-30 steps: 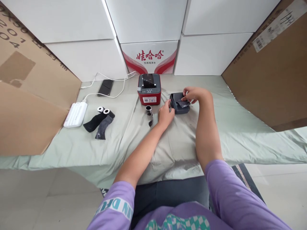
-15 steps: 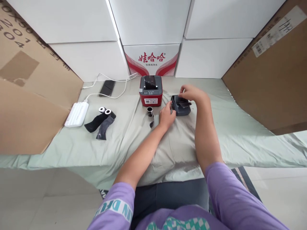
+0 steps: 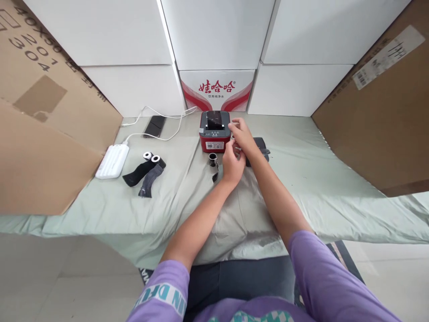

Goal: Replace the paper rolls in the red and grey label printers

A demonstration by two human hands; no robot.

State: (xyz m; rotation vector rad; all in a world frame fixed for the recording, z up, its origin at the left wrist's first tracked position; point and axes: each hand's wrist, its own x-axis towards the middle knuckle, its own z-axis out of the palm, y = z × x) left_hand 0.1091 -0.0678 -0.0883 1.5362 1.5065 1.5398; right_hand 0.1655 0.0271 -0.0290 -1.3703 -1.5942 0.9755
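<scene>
My left hand [image 3: 233,164] is just in front of the right side of a red and dark grey label printer [image 3: 214,144], its fingers bent inward. My right hand [image 3: 241,135] crosses above it, fingers curled close to the printer's right edge. The fingertips of both hands meet; anything between them is too small or hidden to make out. Behind my right wrist sits a small dark grey printer [image 3: 261,156], partly covered, with a dark strip sticking out on its right. A small black roll [image 3: 213,159] with a loose curled tail stands before the red printer.
Two black rolls [image 3: 156,160] with unrolled strips lie on the left. A white power bank [image 3: 113,162] with a white cable and a dark phone [image 3: 154,126] are further left. White boxes [image 3: 304,89] wall the back; cardboard [image 3: 378,116] stands at both sides.
My right hand has left the small dark printer and moved left to meet my left hand beside the red printer. My left hand has shifted slightly left, away from the small printer.
</scene>
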